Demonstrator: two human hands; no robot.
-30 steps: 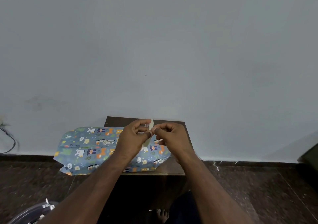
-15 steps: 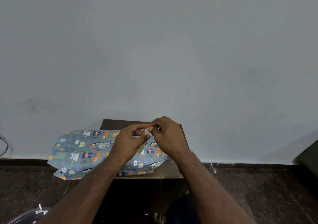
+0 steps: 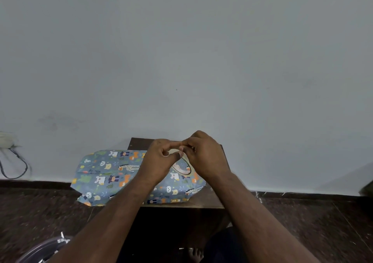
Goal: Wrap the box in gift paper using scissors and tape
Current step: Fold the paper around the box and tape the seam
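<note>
While both hands meet just below the centre of the frame, the left hand (image 3: 159,159) and the right hand (image 3: 203,155) curl their fingers round a clear roll of tape (image 3: 182,166), thumb and forefinger tips pinched together at its top edge. Beneath them, the box wrapped in blue animal-print gift paper (image 3: 109,174) lies on a small dark wooden table (image 3: 201,201) against the pale wall (image 3: 181,60), its left end overhanging the table's edge.

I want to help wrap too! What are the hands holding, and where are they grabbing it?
A roll of tape. The left hand and right hand pinch it together at its top rim, above the wrapped box.
</note>
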